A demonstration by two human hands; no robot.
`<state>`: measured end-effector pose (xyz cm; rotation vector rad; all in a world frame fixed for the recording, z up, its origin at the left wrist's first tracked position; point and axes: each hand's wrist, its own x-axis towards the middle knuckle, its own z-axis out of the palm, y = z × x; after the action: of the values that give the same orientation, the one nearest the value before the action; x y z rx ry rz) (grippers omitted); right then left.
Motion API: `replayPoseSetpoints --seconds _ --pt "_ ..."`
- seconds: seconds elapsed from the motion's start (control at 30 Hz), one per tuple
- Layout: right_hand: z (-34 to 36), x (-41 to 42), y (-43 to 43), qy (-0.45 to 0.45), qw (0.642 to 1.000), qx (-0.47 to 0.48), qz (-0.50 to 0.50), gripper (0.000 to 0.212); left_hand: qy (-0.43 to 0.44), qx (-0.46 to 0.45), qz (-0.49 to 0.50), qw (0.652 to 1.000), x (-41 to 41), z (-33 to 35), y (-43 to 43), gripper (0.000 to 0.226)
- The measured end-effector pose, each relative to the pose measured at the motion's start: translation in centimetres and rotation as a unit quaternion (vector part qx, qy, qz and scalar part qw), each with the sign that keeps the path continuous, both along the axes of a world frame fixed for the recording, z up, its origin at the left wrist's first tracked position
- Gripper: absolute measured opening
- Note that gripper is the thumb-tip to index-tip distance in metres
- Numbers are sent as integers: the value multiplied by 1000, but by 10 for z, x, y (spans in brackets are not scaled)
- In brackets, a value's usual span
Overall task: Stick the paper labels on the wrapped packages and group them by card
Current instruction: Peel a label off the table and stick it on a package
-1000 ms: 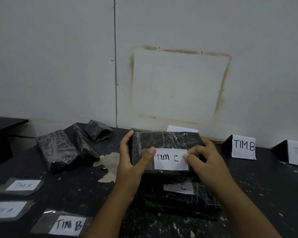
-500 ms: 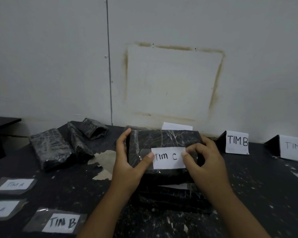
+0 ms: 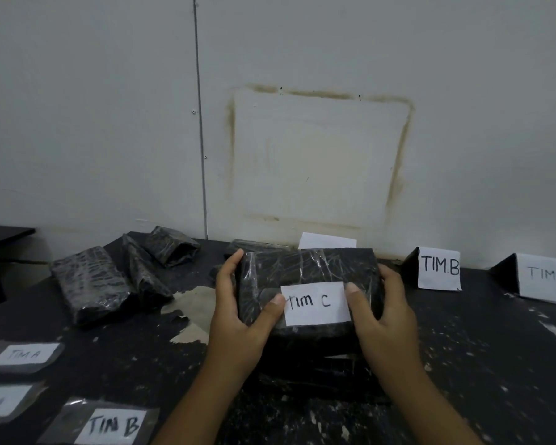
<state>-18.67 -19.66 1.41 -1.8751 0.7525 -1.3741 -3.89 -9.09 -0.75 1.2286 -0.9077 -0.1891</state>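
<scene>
Holding entry: wrapped package (image 3: 305, 268), clasped at both ends by left grip (image 3: 238, 319) and right grip (image 3: 385, 316); thumbs pin the TIM C label (image 3: 316, 303) between them, likely to seat its tape.

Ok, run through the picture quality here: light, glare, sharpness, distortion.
Head view: dim, flat light, no hard shadows; thin glare streaks on the wrapped package; its TIM C label reads sharp; the TIM A label near the left edge is soft and faint; the wall seam leans, likely wide-angle distortion.
</scene>
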Motion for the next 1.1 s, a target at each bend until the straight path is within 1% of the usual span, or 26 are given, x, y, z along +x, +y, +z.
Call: replayPoseSetpoints --seconds 0.03,0.13,0.17,0.27,0.37,0.4,0.47,0.63,0.83,0.87,0.97,1.0,1.03,1.1 --pt "0 0 3 6 1000 -9 -15 40 -1 1 2 1000 0 -1 0 71" --pt "2 0 6 29 997 -26 -62 75 12 -7 -8 1000 -2 -1 -1 71" --pt "2 0 7 34 997 -28 -70 81 20 -11 -11 1000 -4 -1 -2 70" --pt "-1 1 7 23 998 -31 -59 79 23 -28 15 999 -11 0 -3 68" --pt "-6 4 9 4 998 -39 -46 77 -9 -34 65 997 -13 0 -1 84" --pt "-8 5 9 0 998 -40 -44 75 -15 -35 77 996 -12 0 -2 86" --pt "-10 7 8 -11 998 -45 -42 70 -25 -33 93 995 -11 -2 -3 84" --pt "-12 7 4 -38 996 -55 -53 46 -44 -33 100 993 -11 -5 -4 76" --pt "-10 7 7 -31 999 -28 -34 37 -50 -48 93 993 -10 -3 -3 72" --pt "-9 6 8 -15 999 -19 -37 42 -44 -49 92 994 -10 -2 -3 72" --pt "-4 4 12 63 996 -18 -55 79 -43 -46 96 993 -9 -2 -2 73" --pt "-3 4 13 81 995 -23 -59 87 -50 -43 100 993 -9 -2 -2 74" --pt "-2 4 14 87 994 -25 -62 90 -59 -42 103 992 -9 -3 -2 75" --pt "-3 5 13 74 995 -25 -62 86 -74 -40 107 991 -8 -5 -3 74"
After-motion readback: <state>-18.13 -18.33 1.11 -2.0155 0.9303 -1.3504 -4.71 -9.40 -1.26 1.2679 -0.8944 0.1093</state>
